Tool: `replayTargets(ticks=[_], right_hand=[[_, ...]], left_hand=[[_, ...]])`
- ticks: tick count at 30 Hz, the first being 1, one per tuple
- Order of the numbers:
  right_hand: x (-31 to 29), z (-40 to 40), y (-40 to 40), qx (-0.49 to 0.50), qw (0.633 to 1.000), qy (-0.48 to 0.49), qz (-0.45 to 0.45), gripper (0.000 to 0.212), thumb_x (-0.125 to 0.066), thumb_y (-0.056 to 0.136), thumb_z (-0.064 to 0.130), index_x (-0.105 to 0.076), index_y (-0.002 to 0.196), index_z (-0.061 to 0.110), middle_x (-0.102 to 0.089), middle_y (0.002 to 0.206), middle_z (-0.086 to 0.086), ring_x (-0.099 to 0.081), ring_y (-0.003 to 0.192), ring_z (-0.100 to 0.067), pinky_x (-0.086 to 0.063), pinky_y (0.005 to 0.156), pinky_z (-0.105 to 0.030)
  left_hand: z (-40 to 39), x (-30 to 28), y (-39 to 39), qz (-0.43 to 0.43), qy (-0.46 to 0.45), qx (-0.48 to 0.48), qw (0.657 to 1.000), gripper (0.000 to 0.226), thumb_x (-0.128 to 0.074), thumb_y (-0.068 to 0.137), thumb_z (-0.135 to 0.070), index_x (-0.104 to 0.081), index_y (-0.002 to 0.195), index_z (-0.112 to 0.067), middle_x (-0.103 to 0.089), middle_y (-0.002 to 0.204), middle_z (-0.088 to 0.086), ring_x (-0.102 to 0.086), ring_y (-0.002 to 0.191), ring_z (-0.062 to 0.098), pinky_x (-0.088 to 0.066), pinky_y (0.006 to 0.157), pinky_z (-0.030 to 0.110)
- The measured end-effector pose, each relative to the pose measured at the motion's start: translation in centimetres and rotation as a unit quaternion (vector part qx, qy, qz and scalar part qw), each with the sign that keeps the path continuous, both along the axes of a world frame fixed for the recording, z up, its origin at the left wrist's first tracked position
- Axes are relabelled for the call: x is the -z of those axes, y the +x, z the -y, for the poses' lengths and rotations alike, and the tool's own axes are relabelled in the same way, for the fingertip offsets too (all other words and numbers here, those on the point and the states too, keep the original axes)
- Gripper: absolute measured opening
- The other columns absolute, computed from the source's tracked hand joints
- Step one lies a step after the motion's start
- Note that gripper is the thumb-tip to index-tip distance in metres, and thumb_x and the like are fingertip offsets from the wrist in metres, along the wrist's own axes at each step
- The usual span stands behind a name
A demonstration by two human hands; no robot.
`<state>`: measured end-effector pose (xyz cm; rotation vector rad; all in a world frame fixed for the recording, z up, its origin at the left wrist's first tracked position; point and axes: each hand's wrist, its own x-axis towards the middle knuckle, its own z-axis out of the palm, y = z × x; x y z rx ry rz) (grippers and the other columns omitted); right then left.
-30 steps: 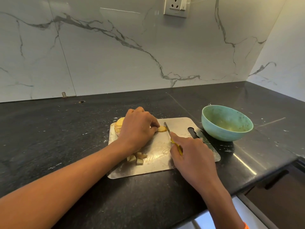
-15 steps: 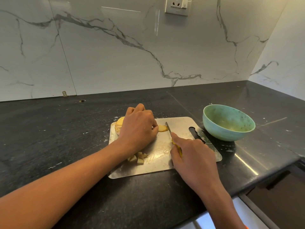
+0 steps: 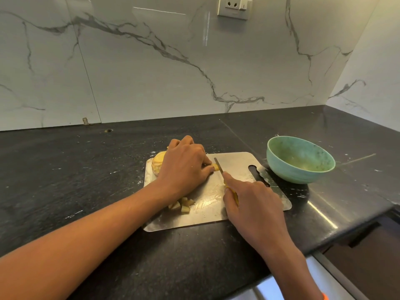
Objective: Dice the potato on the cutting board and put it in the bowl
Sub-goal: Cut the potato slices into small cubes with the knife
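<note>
A steel cutting board point(image 3: 236, 163) lies on the black counter. My left hand point(image 3: 184, 165) curls over a potato slice point(image 3: 214, 167) and pins it to the board. Behind that hand sits the rest of the peeled yellow potato point(image 3: 157, 164) at the board's far left corner. My right hand point(image 3: 253, 204) grips a yellow-handled knife point(image 3: 219, 165); its blade stands against the slice, right beside my left fingertips. A few diced potato cubes point(image 3: 183, 205) lie near the board's front, partly under my left wrist. The green bowl point(image 3: 299, 159) stands right of the board.
The marble backsplash rises behind the counter, with a wall socket point(image 3: 233, 7) high up. The counter's front edge point(image 3: 324, 241) runs diagonally at the lower right, with a drawer front below it. The side wall closes the corner behind the bowl.
The knife blade has moved left, up against the potato slice. My left fingers have closed in over the slice, hiding most of it. The view has shifted slightly.
</note>
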<state>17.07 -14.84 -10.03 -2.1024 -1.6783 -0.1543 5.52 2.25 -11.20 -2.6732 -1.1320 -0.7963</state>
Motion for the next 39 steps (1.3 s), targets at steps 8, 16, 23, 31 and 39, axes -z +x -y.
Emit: replayTargets(ticks=[8,16,23,31,39], right_hand=[[-0.1,-0.9,0.6,-0.030,0.999,-0.032,-0.020,0.048,-0.043,0.105,0.034,-0.047,0.153,0.034,-0.072,0.103,0.006,-0.061,0.095,-0.017,-0.050,0.076,-0.040],[0.3,0.7,0.3,-0.039,0.999,-0.009,-0.020,0.047,-0.046,0.104,0.034,-0.050,0.151,0.032,-0.073,0.098,0.005,-0.061,0.088,-0.017,-0.049,0.075,-0.041],[0.8,3.3,0.3,-0.054,0.998,0.005,-0.034,0.048,-0.046,0.105,0.038,-0.046,0.153,0.033,-0.070,0.086,0.008,-0.059,0.080,-0.011,-0.052,0.075,-0.040],[0.3,1.1,-0.4,-0.019,0.997,0.071,-0.034,0.047,-0.049,0.104,0.032,-0.048,0.151,0.035,-0.066,0.071,0.007,-0.058,0.065,-0.011,-0.052,0.064,-0.040],[0.4,-1.3,-0.3,-0.023,1.000,0.000,0.012,0.049,-0.038,0.106,0.036,-0.042,0.155,0.034,-0.073,0.101,0.003,-0.064,0.091,-0.023,-0.042,0.067,-0.038]], left_hand=[[-0.1,-0.3,0.3,0.010,-0.029,-0.017,0.999,0.037,-0.065,0.092,-0.066,-0.082,0.109,-0.038,-0.070,0.102,-0.020,-0.046,0.099,0.009,-0.033,0.086,0.030],[0.7,-0.5,0.6,0.030,-0.044,-0.045,0.998,0.035,-0.068,0.092,-0.061,-0.082,0.110,-0.033,-0.066,0.098,-0.010,-0.046,0.098,0.010,-0.039,0.090,0.031],[1.0,-0.4,0.4,0.039,-0.020,-0.064,0.997,0.032,-0.069,0.093,-0.058,-0.083,0.106,-0.033,-0.067,0.100,-0.014,-0.040,0.099,0.008,-0.032,0.087,0.031],[1.0,-0.7,0.0,0.023,-0.007,-0.058,0.998,0.035,-0.066,0.094,-0.061,-0.080,0.115,-0.037,-0.069,0.108,-0.016,-0.040,0.101,0.008,-0.033,0.092,0.032],[0.5,-0.3,-0.1,0.027,-0.007,-0.056,0.998,0.035,-0.068,0.092,-0.062,-0.082,0.108,-0.035,-0.069,0.103,-0.016,-0.044,0.104,0.009,-0.036,0.096,0.034]])
